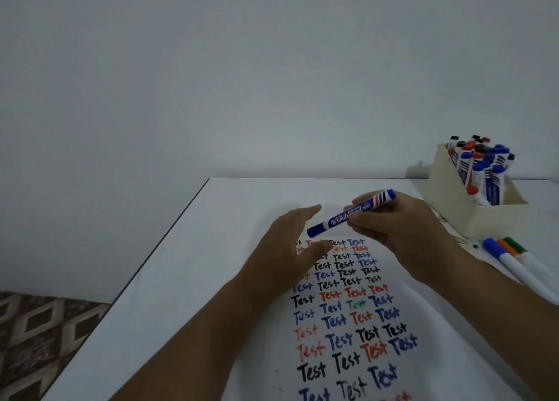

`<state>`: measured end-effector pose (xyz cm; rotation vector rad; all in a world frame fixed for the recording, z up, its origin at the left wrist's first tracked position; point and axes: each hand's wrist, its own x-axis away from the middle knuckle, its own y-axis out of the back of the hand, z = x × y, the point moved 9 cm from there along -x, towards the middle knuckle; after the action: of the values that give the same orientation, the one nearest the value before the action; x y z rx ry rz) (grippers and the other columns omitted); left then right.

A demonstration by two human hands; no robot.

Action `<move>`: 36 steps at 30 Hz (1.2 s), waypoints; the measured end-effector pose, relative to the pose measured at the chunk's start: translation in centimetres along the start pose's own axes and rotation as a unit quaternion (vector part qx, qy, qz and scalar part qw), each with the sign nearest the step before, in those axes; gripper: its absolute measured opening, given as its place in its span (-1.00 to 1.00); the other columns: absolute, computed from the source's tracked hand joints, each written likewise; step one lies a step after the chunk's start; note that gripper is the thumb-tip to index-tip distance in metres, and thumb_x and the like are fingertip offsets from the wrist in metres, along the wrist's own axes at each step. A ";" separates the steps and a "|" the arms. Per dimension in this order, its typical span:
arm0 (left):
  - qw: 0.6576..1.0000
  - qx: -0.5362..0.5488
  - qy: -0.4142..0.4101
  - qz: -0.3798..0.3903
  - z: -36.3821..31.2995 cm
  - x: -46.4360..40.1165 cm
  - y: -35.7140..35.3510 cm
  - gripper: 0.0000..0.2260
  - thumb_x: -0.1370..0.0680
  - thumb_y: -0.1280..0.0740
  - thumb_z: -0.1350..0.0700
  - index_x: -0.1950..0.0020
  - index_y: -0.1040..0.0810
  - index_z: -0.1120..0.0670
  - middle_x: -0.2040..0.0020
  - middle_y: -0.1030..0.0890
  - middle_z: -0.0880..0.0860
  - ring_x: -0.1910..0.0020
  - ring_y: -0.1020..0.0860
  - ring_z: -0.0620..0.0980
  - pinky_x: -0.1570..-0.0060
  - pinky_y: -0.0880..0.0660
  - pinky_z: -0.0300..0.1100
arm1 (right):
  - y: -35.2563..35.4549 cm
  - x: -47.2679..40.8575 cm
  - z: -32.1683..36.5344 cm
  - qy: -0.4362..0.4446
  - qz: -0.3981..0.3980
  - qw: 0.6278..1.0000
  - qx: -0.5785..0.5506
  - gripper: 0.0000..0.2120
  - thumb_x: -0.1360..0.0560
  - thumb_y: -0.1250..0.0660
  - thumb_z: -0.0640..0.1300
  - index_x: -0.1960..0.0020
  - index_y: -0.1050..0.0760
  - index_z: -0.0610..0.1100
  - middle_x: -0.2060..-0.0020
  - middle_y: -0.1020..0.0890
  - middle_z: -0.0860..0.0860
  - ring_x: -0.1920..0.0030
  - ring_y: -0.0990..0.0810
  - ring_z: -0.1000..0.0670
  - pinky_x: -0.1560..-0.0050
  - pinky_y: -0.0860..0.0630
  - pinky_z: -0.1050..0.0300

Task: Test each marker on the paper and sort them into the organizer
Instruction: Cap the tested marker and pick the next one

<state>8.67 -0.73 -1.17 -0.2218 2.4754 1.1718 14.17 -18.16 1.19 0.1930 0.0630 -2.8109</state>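
Above the top of the paper (348, 319), a capped blue whiteboard marker (351, 214) hangs tilted, pinched in the right hand (402, 231). The left hand (290, 246) hovers beside its cap, fingers relaxed, gripping nothing. Far right on the white table (211, 249), the cream organizer (453, 198) stands packed with markers; three thin pens (514, 258) lie just beside it.

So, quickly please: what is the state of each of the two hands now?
Left hand: open, fingers relaxed, holding nothing, above the paper.
Right hand: holds the blue marker, its cap on.
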 end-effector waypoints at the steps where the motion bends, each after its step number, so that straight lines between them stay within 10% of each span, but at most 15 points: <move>1: 1.000 -0.007 -0.006 0.012 -0.4 0.1 -0.4 -0.51 -0.57 -0.26 -0.20 -0.48 -0.26 -0.18 -0.35 -0.42 -0.21 -0.30 -0.36 -0.25 -0.31 -0.37 -0.16 | 0.2 0.8 0.2 0.015 -0.002 1.000 0.008 -0.81 -0.44 -0.49 -0.34 -0.04 -0.64 -0.22 0.09 -0.73 -0.17 0.01 -0.72 -0.18 -0.11 -0.62 0.00; 7: 0.997 -0.030 -0.050 0.046 -3.1 0.5 -1.8 -0.73 -0.65 -0.12 -0.13 -0.31 -0.42 -0.13 -0.10 -0.53 -0.18 -0.07 -0.44 -0.24 -0.07 -0.40 -0.32 | 0.0 3.6 0.3 0.076 -0.021 0.997 0.022 -0.81 -0.40 -0.52 -0.31 0.00 -0.66 -0.17 0.16 -0.74 -0.11 0.10 -0.73 -0.11 -0.01 -0.66 0.12; 15: 0.997 -0.013 -0.062 0.042 -3.6 0.5 -1.8 -0.81 -0.67 -0.07 -0.13 -0.12 -0.41 -0.12 0.19 -0.57 -0.08 0.23 -0.54 -0.12 0.21 -0.52 -0.03 | 0.0 3.9 -0.3 0.087 -0.039 0.995 0.015 -0.81 -0.40 -0.50 -0.16 -0.01 -0.67 -0.10 0.19 -0.74 -0.02 0.19 -0.69 0.04 0.10 -0.60 0.27; 24: 0.995 0.087 0.006 0.056 -2.0 0.6 -1.5 -0.54 -0.50 -0.18 -0.38 -0.34 -0.28 -0.25 0.11 -0.56 -0.08 0.14 -0.62 -0.10 0.25 -0.60 -0.20 | 0.9 3.6 0.0 0.077 -0.050 0.990 -0.110 -0.75 -0.42 -0.40 -0.10 -0.06 -0.61 -0.18 0.14 -0.73 -0.09 0.06 -0.71 -0.06 -0.02 -0.66 0.10; 28: 0.997 0.052 0.050 0.030 -0.2 0.3 -1.4 -0.58 -0.64 -0.22 0.08 -0.43 -0.14 -0.17 -0.12 -0.51 -0.18 -0.02 -0.55 -0.20 0.09 -0.49 -0.47 | 3.4 3.3 1.3 0.159 -0.100 0.982 0.016 -0.87 -0.58 -0.34 -0.19 -0.11 -0.60 -0.14 0.00 -0.73 0.05 -0.08 -0.69 0.02 -0.10 -0.63 0.09; 36: 0.998 0.063 0.008 -0.018 -1.3 0.1 -0.4 -0.65 -0.56 -0.38 0.12 -0.31 -0.43 -0.13 -0.11 -0.57 -0.27 -0.03 -0.50 -0.48 0.00 -0.39 -0.56 | 1.7 3.4 2.4 0.414 -0.095 0.729 0.537 -0.64 -0.62 -0.25 0.04 -0.24 -0.63 -0.15 0.14 -0.60 -0.07 0.27 -0.53 -0.03 0.25 -0.56 -0.05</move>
<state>8.36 -1.94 -0.75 -0.2399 2.5380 0.9985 11.24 -20.95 3.08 1.7243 -1.4003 -2.2818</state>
